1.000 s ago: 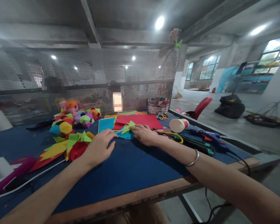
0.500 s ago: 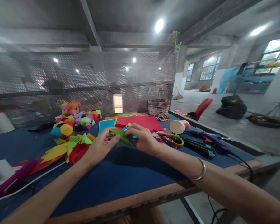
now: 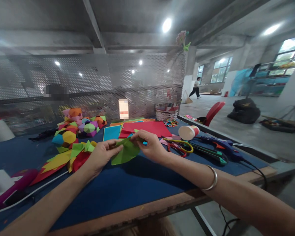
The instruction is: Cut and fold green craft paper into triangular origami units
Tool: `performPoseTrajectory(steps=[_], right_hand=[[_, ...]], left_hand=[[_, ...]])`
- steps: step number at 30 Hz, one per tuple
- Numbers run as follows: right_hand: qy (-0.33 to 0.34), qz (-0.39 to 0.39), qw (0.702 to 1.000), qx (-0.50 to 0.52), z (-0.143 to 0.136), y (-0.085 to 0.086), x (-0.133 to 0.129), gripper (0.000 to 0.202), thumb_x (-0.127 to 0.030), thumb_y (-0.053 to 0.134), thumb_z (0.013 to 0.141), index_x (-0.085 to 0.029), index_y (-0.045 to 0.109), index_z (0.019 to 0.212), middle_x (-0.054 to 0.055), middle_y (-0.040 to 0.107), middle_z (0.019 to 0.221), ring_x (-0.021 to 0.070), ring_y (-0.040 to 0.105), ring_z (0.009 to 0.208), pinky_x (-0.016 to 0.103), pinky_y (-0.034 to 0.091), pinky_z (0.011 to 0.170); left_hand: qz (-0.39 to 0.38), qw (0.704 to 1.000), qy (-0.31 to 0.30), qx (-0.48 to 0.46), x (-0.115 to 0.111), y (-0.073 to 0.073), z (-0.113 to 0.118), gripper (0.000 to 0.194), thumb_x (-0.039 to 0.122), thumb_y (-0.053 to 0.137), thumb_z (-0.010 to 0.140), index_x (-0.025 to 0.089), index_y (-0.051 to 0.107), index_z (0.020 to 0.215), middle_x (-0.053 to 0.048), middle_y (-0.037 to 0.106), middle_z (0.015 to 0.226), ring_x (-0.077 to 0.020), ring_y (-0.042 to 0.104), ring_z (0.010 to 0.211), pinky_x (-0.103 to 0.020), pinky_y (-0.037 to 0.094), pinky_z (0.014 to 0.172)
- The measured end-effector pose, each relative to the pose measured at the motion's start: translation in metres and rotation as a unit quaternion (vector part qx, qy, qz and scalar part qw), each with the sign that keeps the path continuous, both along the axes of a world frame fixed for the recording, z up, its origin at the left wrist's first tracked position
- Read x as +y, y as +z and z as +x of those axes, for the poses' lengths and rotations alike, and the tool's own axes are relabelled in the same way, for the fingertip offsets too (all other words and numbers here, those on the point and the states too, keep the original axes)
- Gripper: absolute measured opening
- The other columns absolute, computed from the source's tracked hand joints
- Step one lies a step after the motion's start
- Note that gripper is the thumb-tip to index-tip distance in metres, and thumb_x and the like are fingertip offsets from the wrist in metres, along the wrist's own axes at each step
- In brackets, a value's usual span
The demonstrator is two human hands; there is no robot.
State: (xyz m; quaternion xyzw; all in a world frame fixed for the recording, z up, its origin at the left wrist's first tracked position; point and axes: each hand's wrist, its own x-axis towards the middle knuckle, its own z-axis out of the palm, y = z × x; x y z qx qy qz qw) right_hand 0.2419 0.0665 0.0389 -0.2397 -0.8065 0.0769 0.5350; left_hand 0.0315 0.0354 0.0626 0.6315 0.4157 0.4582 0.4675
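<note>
A piece of green paper is held up between my two hands above the blue table top. My left hand pinches its left edge between thumb and fingers. My right hand, below a silver bangle, grips the upper right corner. The sheet hangs toward me, its broad face showing. Behind the hands lie red paper sheets and a blue sheet. To the left sit several folded paper pieces, with green, yellow and red ones nearest my left forearm.
Right of my right hand are scissors, a green-and-black tool, a blue glue gun and a tipped paper cup. A woven basket stands at the back. A purple tool with a white cord lies at left. A person walks far off.
The green paper has turned and opened out downward, so more of its face shows. My left hand has shifted slightly left and down. A person has appeared in the distance.
</note>
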Motion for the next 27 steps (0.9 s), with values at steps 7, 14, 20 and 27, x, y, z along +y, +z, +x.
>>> performPoseTrajectory(steps=[7,14,20,27], right_hand=[[-0.023,-0.037,0.999,0.015,0.0,0.002,0.0,0.014,-0.016,0.057,0.093,-0.018,0.07,0.095,0.004,0.074,0.088,0.0142,0.064,0.074,0.024,0.05,0.066],[-0.003,-0.003,0.999,-0.035,0.003,0.004,-0.003,0.026,-0.004,0.053,0.086,-0.018,0.071,0.097,0.008,0.073,0.099,0.0187,0.068,0.09,0.031,0.055,0.081],[0.009,0.111,0.967,-0.231,0.01,0.011,-0.013,0.065,0.001,0.057,0.063,-0.026,0.072,0.121,0.01,0.059,0.146,0.0321,0.053,0.134,0.056,0.039,0.109],[0.035,0.212,0.941,-0.262,0.014,-0.001,-0.01,0.028,-0.017,0.054,0.099,-0.025,0.073,0.118,0.006,0.076,0.125,0.0238,0.06,0.129,0.049,0.038,0.113]], left_hand=[[-0.053,0.997,0.006,-0.046,0.0,-0.001,-0.003,0.049,0.051,0.094,0.059,0.017,0.076,0.088,-0.006,0.08,0.08,-0.0234,0.076,0.071,-0.033,0.061,0.069],[-0.117,0.991,-0.016,-0.069,0.006,-0.002,-0.006,0.034,0.036,0.094,0.061,0.016,0.074,0.08,-0.008,0.08,0.076,-0.0237,0.078,0.074,-0.031,0.063,0.07],[-0.119,0.991,-0.034,-0.057,0.012,-0.005,-0.012,0.026,0.036,0.088,0.07,0.018,0.074,0.081,-0.007,0.08,0.078,-0.0235,0.077,0.075,-0.036,0.063,0.073],[-0.046,0.996,-0.058,0.042,0.014,-0.018,-0.011,0.038,0.051,0.085,0.068,0.018,0.076,0.085,-0.01,0.079,0.077,-0.0287,0.077,0.074,-0.044,0.063,0.074]])
